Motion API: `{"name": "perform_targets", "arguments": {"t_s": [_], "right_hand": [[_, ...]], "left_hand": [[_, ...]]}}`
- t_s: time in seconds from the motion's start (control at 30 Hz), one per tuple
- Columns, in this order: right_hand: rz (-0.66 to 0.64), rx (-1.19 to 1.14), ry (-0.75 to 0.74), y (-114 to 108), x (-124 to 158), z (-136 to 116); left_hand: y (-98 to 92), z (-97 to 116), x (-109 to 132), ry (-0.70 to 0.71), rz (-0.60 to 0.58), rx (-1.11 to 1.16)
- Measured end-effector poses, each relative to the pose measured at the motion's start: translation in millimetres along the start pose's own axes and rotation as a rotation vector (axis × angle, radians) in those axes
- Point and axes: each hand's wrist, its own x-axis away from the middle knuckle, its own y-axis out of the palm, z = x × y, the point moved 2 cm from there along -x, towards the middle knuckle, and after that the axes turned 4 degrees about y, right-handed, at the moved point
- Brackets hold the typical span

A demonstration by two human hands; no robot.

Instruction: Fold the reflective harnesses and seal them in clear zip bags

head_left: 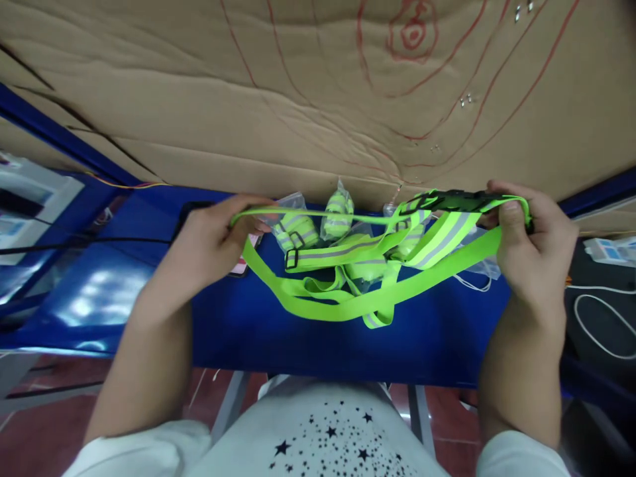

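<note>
A neon green reflective strap harness (348,306) with grey stripes stretches between my two hands above the blue table. My left hand (213,235) is closed on one end of its band, the strap looping round the fingers. My right hand (534,232) pinches the other end, close to a black plastic buckle (462,199). Between the hands, loose straps hang in loops, one carrying a small black slider (292,259). Behind them lie clear plastic bags of rolled green straps (338,213), partly covered by the harness.
A tall cardboard panel (199,119) with red drawn lines rises behind the blue table (308,348). A phone (240,267) lies partly hidden beside my left hand. White cables (603,328) rest on a dark surface at the right. A thin black cable (99,240) crosses the left side.
</note>
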Motion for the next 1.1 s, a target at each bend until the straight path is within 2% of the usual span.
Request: {"name": "perform_targets", "arguments": {"t_s": [0.1,0.17,0.3,0.37,0.43,0.5,0.6,0.7,0.83,1.03,1.1], "right_hand": [[-0.076,-0.217,0.056,3,10,-13],[-0.075,-0.235,0.037,6,15,-27],[-0.114,-0.237,-0.008,16,25,-49],[-0.157,-0.245,-0.007,24,29,-56],[-0.165,-0.23,-0.028,31,33,-61],[-0.128,-0.184,-0.065,34,37,-64],[-0.098,-0.105,-0.113,35,46,-63],[-0.145,-0.09,-0.194,33,59,-57],[-0.121,-0.063,-0.244,32,73,-45],[-0.15,-0.068,-0.316,32,84,-37],[-0.138,-0.081,-0.335,31,85,-35]], "left_hand": [[20.5,2,15,0.088,-0.315,-0.029],[32.0,16,21,0.2,-0.399,0.0],[48.7,63,14,0.388,-0.276,0.249],[56.3,87,5,0.448,-0.177,0.376],[64.8,104,-3,0.452,-0.049,0.447],[75.4,114,-8,0.417,0.03,0.438],[93.0,116,-11,0.351,-0.014,0.418],[106.0,108,-13,0.27,-0.1,0.549],[116.0,101,-14,0.292,-0.114,0.609],[134.5,101,-9,0.245,-0.334,0.837],[138.6,100,-8,0.207,-0.36,0.849]]}}
